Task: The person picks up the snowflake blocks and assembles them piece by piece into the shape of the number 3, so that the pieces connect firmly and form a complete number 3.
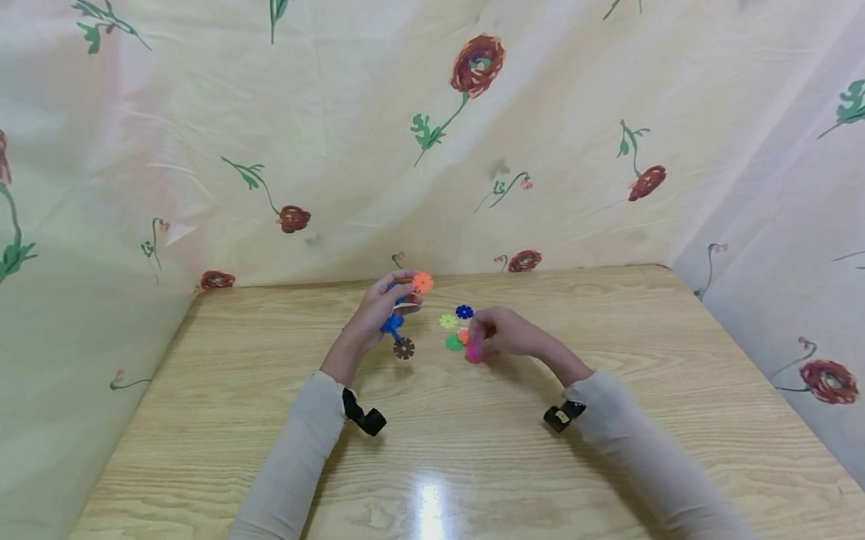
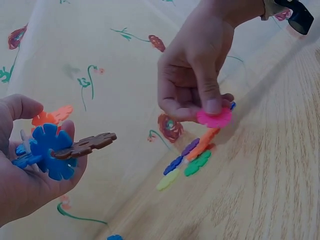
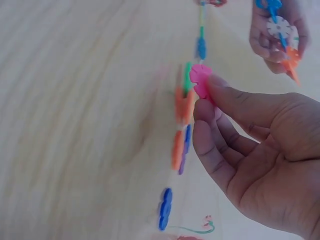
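My left hand [image 1: 377,312] holds a cluster of joined notched discs. In the left wrist view the cluster shows a blue disc [image 2: 51,151], a brown disc [image 2: 85,145] jutting to the right and an orange disc [image 2: 52,116] by the fingertips; a white disc [image 3: 278,27] of it shows in the right wrist view. Between thumb and fingers my right hand [image 1: 505,333] pinches a pink disc [image 3: 201,80], held just above the loose discs on the table.
Under and beside the right hand lie loose discs: yellow [image 1: 447,321], dark blue [image 1: 465,311], green [image 1: 454,343], orange [image 1: 464,336] and purple [image 2: 190,147]. A flowered cloth [image 1: 371,145] hangs behind the wooden table [image 1: 554,472].
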A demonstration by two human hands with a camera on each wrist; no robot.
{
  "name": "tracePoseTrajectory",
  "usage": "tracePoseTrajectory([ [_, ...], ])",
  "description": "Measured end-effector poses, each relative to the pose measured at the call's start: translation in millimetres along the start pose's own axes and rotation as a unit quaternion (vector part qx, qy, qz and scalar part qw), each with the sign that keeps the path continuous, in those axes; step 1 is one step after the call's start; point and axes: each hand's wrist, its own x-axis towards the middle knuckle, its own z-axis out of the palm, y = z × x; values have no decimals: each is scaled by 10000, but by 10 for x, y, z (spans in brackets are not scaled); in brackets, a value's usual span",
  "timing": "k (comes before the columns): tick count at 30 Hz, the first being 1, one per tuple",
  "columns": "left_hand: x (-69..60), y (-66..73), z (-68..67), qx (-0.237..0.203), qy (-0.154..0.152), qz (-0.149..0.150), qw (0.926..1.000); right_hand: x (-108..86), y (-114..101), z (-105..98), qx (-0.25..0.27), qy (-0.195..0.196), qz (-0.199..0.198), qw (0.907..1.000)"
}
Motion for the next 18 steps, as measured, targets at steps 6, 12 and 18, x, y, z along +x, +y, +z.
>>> tracePoseTrajectory([
  [6, -14, 7, -1, -19, -32, -9, 10000, 102, -122, -34, 417, 480, -18, 9980],
  [12, -10, 12, 0, -108, 29, -86, 9999, 211, -270, -80, 924, 1022, -137, 9904],
  [18, -2, 12, 0, -228, 16, -133, 9997, 320, -403, -98, 1366, 1657, -409, 9758],
])
